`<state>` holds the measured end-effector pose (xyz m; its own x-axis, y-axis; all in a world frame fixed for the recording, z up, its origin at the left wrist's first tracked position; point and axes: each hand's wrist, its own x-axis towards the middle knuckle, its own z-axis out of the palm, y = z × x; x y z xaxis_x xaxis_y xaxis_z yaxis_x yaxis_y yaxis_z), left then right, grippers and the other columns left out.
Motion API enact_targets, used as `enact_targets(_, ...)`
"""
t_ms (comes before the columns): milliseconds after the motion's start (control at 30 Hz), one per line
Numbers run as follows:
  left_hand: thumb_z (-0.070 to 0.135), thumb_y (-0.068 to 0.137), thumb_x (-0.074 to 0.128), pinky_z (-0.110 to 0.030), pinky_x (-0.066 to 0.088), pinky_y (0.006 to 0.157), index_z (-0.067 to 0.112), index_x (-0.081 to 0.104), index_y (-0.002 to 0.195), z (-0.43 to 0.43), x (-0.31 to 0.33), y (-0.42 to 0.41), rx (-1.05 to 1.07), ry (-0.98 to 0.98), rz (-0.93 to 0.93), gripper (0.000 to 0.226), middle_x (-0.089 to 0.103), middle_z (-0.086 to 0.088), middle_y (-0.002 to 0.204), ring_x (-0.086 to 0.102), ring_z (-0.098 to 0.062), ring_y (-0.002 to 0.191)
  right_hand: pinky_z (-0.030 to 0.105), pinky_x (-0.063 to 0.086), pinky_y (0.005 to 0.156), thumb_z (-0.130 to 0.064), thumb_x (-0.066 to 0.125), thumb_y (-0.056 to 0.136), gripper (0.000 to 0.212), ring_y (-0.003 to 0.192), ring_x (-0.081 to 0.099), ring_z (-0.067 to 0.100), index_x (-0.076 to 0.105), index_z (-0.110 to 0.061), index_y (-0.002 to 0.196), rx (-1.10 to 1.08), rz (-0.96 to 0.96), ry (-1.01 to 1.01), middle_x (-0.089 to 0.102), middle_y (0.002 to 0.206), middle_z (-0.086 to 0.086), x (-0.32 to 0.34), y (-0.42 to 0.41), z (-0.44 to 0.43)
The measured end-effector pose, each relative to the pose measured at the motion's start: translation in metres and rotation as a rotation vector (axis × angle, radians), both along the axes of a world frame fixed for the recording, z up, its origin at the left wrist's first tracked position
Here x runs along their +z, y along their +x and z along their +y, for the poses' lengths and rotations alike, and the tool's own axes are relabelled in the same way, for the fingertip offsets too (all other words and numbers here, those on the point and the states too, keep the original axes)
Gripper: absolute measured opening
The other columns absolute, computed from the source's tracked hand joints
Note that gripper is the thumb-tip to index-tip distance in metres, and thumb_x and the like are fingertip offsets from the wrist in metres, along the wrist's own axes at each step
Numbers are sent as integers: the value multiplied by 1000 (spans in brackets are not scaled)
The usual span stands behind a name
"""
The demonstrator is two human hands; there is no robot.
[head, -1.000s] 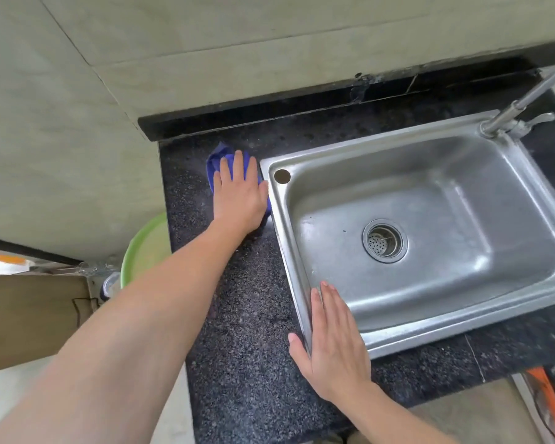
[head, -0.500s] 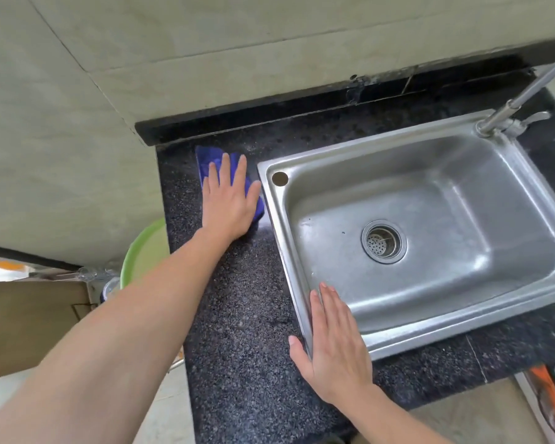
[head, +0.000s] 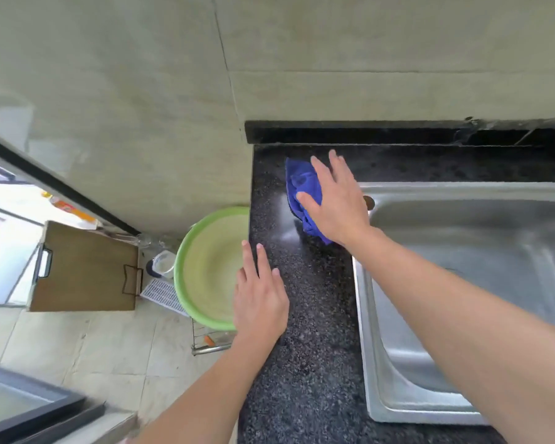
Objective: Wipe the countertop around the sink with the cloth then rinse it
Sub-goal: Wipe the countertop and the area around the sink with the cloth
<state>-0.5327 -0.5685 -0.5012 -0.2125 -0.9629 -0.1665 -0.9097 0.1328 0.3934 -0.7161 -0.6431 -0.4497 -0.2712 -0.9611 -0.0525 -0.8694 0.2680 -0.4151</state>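
Pale wall tiles [head: 366, 59] rise behind a dark speckled worktop [head: 314, 331], with a black upstand [head: 334, 133] running along the joint between them. Set into the worktop is a steel sink [head: 362, 315], which takes up the right of the view; its round overflow hole [head: 369, 202] shows at the near-left corner of the bowl, just beside the right wrist. The blue cloth [head: 302, 184] lies bunched on the worktop strip left of the sink, near the back corner and close to the upstand. The right hand [head: 340, 203] lies palm down on the cloth, its fingers [head: 338, 161] straight and spread, the thumb stretched across the blue folds; nothing is gripped, and the cloth is pressed flat rather than pinched. The right forearm crosses above the sink's left rim. The left hand [head: 260, 302] is held flat, palm down, over the worktop's left edge, its fingers [head: 248, 261] straight and slightly apart, holding nothing; whether it touches the stone cannot be told. Its outer fingers overlap the rim of a green basin [head: 205, 267], which stands below and just beside the worktop on a wire rack [head: 212, 344]. Farther left, on the tiled floor [head: 77, 347], stand a brown board [head: 84, 267] with metal handles, a small clear jar [head: 164, 264] and a white grille [head: 164, 296]. A pale sheen marks the worktop just left of the cloth.
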Motion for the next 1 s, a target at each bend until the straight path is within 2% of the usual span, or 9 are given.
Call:
enact_targets(67,33,98,27,-45,52,74,6,36,145,1,-2,1,-5,-17,-7,56,26,-17,156,54,-37,101,40,19,117,-34,48,96,57,145,14,29,32,-12,146,68,10,68,18,157,13,-23,7,-6)
enact_targets(167,32,98,28,-45,52,74,4,38,144,1,-3,1,0,-20,-15,55,27,-19,155,54,-37,100,41,26,114,-23,52,93,44,140,30,31,49,-7,134,185,32,-24,38,149,13,-40,19,53)
enact_targets(267,31,97,30,-44,53,71,3,40,143,1,-1,0,11,-18,-43,55,29,-18,154,56,-36,100,46,30,110,-27,49,88,41,133,43,29,59,-10,125,400,175,-46,51,140,10,-34,25,119)
enact_targets(333,31,97,30,-43,53,71,3,39,144,1,2,-1,11,-10,-45,55,28,-18,155,56,-35,101,50,28,109,-32,47,87,43,131,46,28,61,-13,123,481,300,-12,53,137,9,-29,17,122)
enact_targets(467,32,99,29,-42,53,76,5,35,146,1,1,-3,26,-33,-62,55,25,-17,156,54,-32,104,49,25,110,-31,37,90,48,129,44,33,55,-6,127,296,423,34,49,139,18,-36,-6,32)
enact_targets(567,31,99,29,-41,52,78,6,33,147,2,0,-4,30,-42,-83,54,24,-17,157,54,-31,104,45,25,113,-23,46,91,48,130,39,40,48,7,129,199,397,47,43,138,31,-39,7,-50)
enact_targets(700,32,100,31,-41,52,80,7,32,148,3,-1,-5,44,-42,-96,54,24,-16,157,54,-29,104,37,20,113,-25,42,94,48,136,29,34,40,-4,137,287,346,28,35,147,21,-45,52,-112)
enact_targets(867,33,98,31,-40,53,78,7,34,146,3,1,-5,55,-41,-107,55,25,-15,157,54,-28,104,42,36,99,-15,45,91,42,130,34,29,52,-19,133,631,211,29,44,143,7,-28,31,-111)
enact_targets(1000,34,98,31,-41,53,77,7,34,146,2,4,-6,59,-31,-111,56,24,-14,157,54,-28,103,41,34,84,-27,37,84,46,117,48,28,61,-23,123,351,416,30,57,132,3,-20,-59,-62)
